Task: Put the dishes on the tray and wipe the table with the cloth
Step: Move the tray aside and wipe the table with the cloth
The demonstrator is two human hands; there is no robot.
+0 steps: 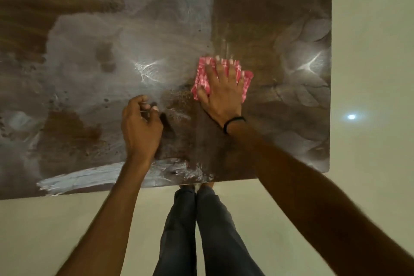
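Table (94, 29) fills most of your view, dark wood w/ pale streaky smears across the left and middle; its near edge runs just above your legs (201, 231), and the right edge w/ rounded corners sits close to your working side, pale floor (369, 74) beyond both. Surface around both hands is bare, so you've got open room left, fwd and toward the near edge; less room to the right before the edge. Your right hand (224, 92) lies flat, fingers spread, palm pressing down on the red-and-white checked cloth (202, 74). Cloth is bunched under that hand, right of table centre, poking out past the fingertips and on both sides of the palm, flat on the wood. A black band (233, 123) circles that wrist. Your left hand (141, 127) is just beside it to the left, nearer you, apart from the cloth, fingers curled in loosely w/ thumb near the fingertips; can't tell if it pinches anything or touches the wood. A white smear streak (89, 179) runs along the near edge left of that forearm.
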